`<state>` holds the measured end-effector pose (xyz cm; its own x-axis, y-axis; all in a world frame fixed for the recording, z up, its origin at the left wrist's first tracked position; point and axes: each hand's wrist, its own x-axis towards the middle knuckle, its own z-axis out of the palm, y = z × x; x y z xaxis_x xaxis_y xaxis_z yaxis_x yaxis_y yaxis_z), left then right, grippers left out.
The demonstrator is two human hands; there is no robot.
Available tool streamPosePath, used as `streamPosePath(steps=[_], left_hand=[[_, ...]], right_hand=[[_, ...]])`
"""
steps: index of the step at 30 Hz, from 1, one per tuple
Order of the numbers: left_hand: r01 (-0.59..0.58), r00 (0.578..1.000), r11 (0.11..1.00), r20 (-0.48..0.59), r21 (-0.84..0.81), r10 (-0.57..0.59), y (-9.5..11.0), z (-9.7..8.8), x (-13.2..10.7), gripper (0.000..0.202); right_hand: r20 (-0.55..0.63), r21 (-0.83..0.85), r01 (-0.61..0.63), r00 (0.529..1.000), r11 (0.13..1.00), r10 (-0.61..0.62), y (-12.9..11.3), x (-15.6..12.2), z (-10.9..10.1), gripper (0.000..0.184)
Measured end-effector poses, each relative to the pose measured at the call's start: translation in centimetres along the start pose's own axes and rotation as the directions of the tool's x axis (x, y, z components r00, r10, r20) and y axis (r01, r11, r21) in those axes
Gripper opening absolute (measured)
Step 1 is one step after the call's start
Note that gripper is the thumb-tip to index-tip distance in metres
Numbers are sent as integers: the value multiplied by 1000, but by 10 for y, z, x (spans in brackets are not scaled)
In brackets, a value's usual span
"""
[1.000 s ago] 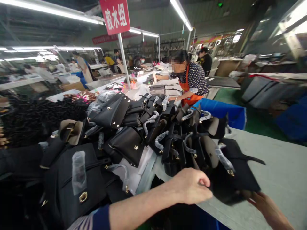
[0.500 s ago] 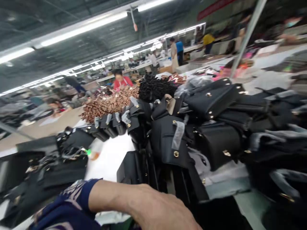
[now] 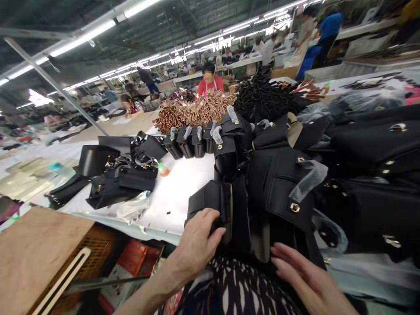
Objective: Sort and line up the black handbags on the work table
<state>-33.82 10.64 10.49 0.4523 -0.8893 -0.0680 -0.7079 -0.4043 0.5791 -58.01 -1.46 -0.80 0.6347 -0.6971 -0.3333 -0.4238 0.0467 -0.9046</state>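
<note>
My left hand (image 3: 198,238) lies at the near end of a small black handbag (image 3: 207,197), fingers curled over its edge and thumb on the near side. To the right, my right hand (image 3: 303,273) is open, its fingers stretched out and close together beside dark bag panels. Whether its fingertips touch those panels I cannot tell. Above it leans a larger black bag (image 3: 275,179) with a gold clasp and a plastic-wrapped handle.
More black bags (image 3: 377,210) are heaped on the right. Small bags (image 3: 187,142) stand in a row before brown strips (image 3: 197,109) and black strips (image 3: 267,94). A green-tipped bottle (image 3: 163,169) is on the white table (image 3: 179,175). Across it, a person in red (image 3: 210,83) sits.
The view has turned left and steadied, so the bags appear farther right. My forearm no longer stretches across the bottom; both hands now show, the left one on the small handbag.
</note>
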Motion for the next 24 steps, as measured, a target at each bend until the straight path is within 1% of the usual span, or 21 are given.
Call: streamPosePath(steps=[1, 2, 3, 4, 6, 8, 10, 11, 12, 13, 14, 15, 16, 17, 18, 19, 20, 22, 24], left_hand=[[-39, 999, 999, 6, -25, 39, 1, 14, 0, 26], [-69, 997, 997, 41, -38, 71, 2, 29, 1, 30], [-78, 992, 996, 99, -47, 82, 2, 43, 4, 35], [-62, 983, 997, 168, -51, 70, 2, 57, 8, 41], [14, 961, 999, 278, -49, 0, 2, 78, 19, 58], [104, 938, 992, 339, -65, -76, 2, 88, 30, 71], [162, 921, 983, 371, -86, -119, 4, 88, 37, 80], [187, 910, 978, 392, -95, -136, 5, 85, 39, 86], [206, 895, 973, 422, -105, -144, 5, 83, 39, 94], [213, 882, 971, 450, -112, -142, 6, 82, 39, 104], [210, 871, 972, 471, -104, -138, 7, 83, 38, 115], [204, 867, 976, 477, -77, -144, 8, 86, 37, 127], [197, 871, 980, 464, -34, -159, 10, 92, 36, 136], [193, 883, 981, 432, 19, -182, 11, 100, 36, 140], [192, 901, 979, 383, 69, -204, 13, 109, 35, 138], [194, 919, 975, 326, 112, -221, 14, 118, 36, 132], [188, 937, 971, 268, 151, -223, 14, 126, 36, 121], [143, 968, 957, 167, 253, -189, 12, 135, 38, 94], [99, 984, 924, 103, 369, -147, 6, 134, 37, 71]], right_hand=[[59, 26, -9, 998, 1000, 7, -14, 14, 15, 76], [81, 29, -17, 997, 999, 15, -25, 26, 29, 83], [84, 7, -10, 996, 1000, 9, -32, 37, 41, 86], [76, -24, 0, 997, 1000, 2, -35, 45, 49, 89], [93, -79, 40, 995, 996, -33, -36, 53, 58, 86], [115, -115, 48, 993, 992, -35, -36, 46, 55, 80], [110, -176, 59, 993, 983, -40, -38, 29, 42, 72], [81, -219, 81, 995, 972, -65, -41, 18, 32, 67], [26, -264, 107, 994, 958, -104, -45, 6, 20, 61], [-57, -310, 132, 986, 941, -157, -48, -3, 7, 56], [-167, -357, 135, 964, 924, -205, -52, -10, -8, 53], [-301, -400, 90, 927, 912, -224, -55, -14, -23, 53], [-428, -423, 19, 877, 906, -218, -58, -13, -37, 58], [-515, -411, -53, 837, 910, -184, -60, -8, -50, 64], [-563, -375, -96, 814, 922, -144, -63, 1, -60, 72], [-574, -335, -109, 811, 936, -110, -65, 13, -68, 80], [-562, -305, -99, 821, 947, -95, -67, 27, -72, 88], [-532, -300, -74, 841, 951, -102, -73, 56, -73, 101], [-527, -359, -124, 845, 925, -91, -78, 80, -67, 103]])
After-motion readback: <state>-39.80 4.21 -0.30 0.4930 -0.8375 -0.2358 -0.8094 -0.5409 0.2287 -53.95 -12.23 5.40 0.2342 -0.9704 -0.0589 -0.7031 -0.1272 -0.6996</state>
